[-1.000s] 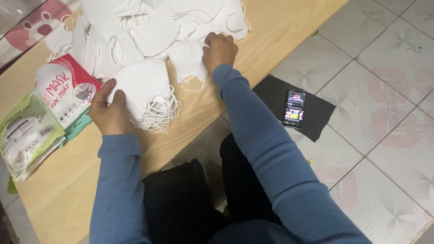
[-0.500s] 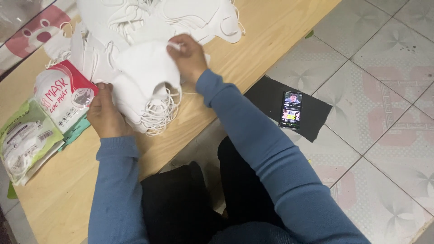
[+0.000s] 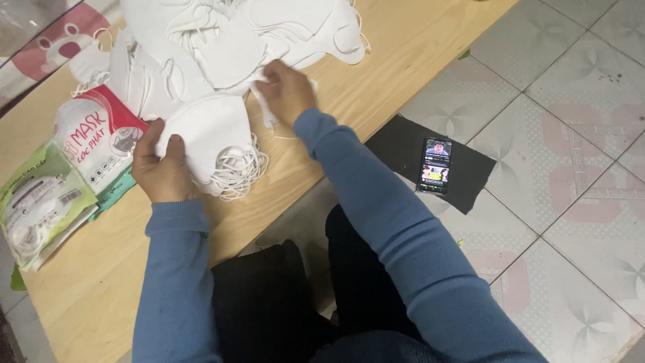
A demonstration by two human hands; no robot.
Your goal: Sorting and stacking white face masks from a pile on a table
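Left hand (image 3: 161,171) fingers clamp a soft, light mask stack (image 3: 208,144); right hand (image 3: 287,91) fingers pinch one limp mask (image 3: 265,107) by its edge, likely the best hold.

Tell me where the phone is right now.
The phone lies screen-up on a black cloth on the tiled floor, to the person's right, just past the wooden table edge and beyond the right forearm.

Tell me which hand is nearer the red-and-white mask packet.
Left. The left hand grips the mask stack right beside the red-and-white mask packet; the right hand is farther away, on the loose mask pile.
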